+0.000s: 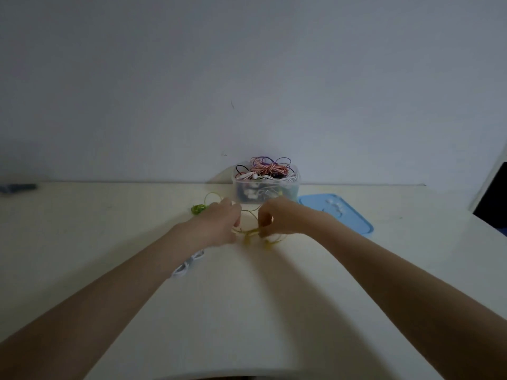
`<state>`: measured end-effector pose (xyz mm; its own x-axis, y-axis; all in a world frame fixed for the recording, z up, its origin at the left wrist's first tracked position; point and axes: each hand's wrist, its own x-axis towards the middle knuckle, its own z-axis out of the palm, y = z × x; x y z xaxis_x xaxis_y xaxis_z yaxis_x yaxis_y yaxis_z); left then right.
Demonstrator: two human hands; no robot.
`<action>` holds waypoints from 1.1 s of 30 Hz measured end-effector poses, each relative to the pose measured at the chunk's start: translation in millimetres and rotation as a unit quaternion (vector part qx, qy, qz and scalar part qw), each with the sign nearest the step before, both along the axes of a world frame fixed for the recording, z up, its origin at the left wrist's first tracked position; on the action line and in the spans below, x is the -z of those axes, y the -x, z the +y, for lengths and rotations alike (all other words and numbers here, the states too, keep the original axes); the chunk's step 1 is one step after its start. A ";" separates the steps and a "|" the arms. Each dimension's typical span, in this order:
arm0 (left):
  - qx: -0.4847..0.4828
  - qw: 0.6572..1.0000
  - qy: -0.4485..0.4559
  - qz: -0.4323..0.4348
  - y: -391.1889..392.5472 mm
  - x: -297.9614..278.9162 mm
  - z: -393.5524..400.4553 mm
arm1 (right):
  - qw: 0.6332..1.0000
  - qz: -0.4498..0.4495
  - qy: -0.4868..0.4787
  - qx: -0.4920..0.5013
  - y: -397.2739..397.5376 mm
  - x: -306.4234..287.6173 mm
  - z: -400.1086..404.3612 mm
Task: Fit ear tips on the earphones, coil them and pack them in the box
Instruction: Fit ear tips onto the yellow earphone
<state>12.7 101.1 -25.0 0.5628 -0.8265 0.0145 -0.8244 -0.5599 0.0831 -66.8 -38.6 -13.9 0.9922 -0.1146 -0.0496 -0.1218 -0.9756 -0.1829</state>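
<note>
Both hands (219, 218) (277, 218), arms outstretched, seemingly pinch the blurred yellow earphone cable (251, 233) between curled fingers.

- The dim, bluish-grey light is leaving the plain wall (247, 64) murky and grainy.
- The cream tabletop (109, 215) is catching the brightest light near its middle.
- Soft shadows are trailing beneath both bare forearms.
- Motion blur is smearing the thin yellow earphone cable (251, 233).
- Wide-angle distortion is bending the table's edges and stretching the forearms.
</note>
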 end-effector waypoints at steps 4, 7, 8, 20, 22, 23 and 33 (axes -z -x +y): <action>-0.017 0.996 0.083 -0.004 -10.7 -3.0 0.2 | 0.992 -0.075 -0.084 0.065 18.1 -16.9 -16.3; -0.028 0.993 0.109 0.027 -15.0 -6.1 5.1 | 0.969 -0.115 -0.178 0.124 25.5 -23.9 -31.3; -0.031 0.993 0.107 0.030 -16.3 -6.4 7.1 | 0.961 -0.129 -0.205 0.137 28.2 -26.3 -34.7; 0.060 0.981 0.123 0.134 8.3 -17.5 -17.4 | 0.925 -0.169 -0.313 0.134 38.9 -44.4 -36.9; 0.064 0.972 0.162 0.157 15.5 -13.7 -29.5 | 0.918 -0.175 -0.331 0.132 43.3 -45.9 -36.6; 0.061 0.967 0.176 0.172 19.4 -10.6 -36.0 | 0.914 -0.177 -0.342 0.130 46.4 -47.1 -36.8; 0.034 0.818 0.311 0.483 43.5 7.5 -62.0 | 0.904 -0.200 -0.356 0.129 60.2 -57.7 -55.6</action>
<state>-30.7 39.2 -32.6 0.5140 -0.8576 0.0197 -0.2338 -0.1180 0.9651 -127.0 -94.3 43.8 0.8918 -0.4255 0.1537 -0.1148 -0.5415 -0.8328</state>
